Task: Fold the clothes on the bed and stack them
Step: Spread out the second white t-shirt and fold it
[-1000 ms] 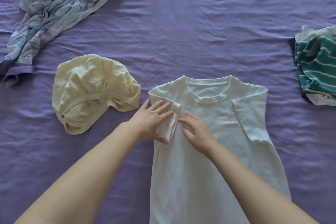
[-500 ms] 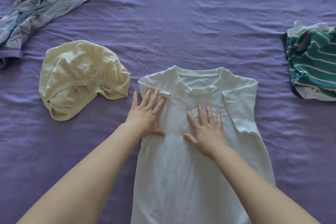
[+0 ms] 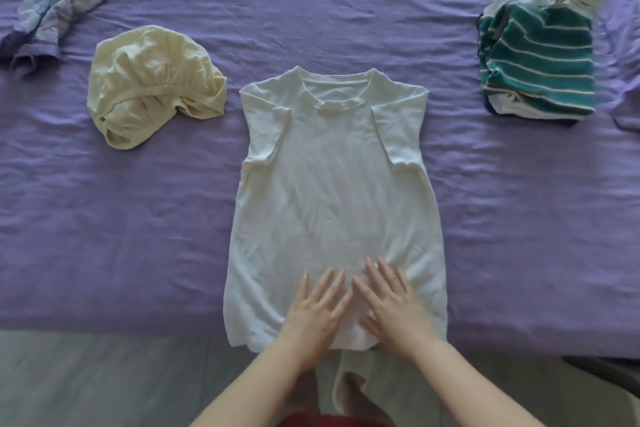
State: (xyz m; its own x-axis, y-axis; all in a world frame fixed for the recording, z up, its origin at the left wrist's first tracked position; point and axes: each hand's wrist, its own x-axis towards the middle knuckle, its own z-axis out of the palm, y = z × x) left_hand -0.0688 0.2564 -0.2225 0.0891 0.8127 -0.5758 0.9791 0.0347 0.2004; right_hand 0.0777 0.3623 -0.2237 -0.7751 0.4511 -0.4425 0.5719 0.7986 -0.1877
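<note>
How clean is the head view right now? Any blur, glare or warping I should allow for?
Head view: even, soft light, no glare; white t-shirt sharp at centre; striped stack smeared at the right edge; both hands slightly blurred; wide-angle bowing of the bed edge.

I see soft, even, diffuse lighting with faint shadows. Motion blur smears the striped stack (image 3: 538, 55) at far right. Wide-angle distortion bends the frame edges.
</note>
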